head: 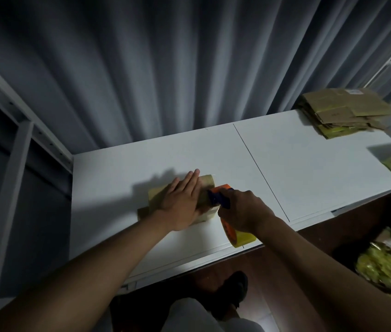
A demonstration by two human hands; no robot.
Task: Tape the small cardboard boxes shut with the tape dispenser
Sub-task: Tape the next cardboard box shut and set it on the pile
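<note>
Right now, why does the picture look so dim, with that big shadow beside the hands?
Head view: dim overall, with light apparently from the right, so the left hand and small box throw a long shadow leftward over the white table; the wide lens bends the curtain; the flat cardboard stack looks smeared.

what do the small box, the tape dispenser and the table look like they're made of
Small box: looks like brown cardboard, matte and papery, under the flat left hand.
Tape dispenser: probably moulded plastic, with smooth orange and blue parts; the right hand grips it. Its tape roll looks glossy and yellowish.
Table: white, smooth, matte panels with a thin seam, perhaps laminate or painted board; I cannot tell which.
</note>
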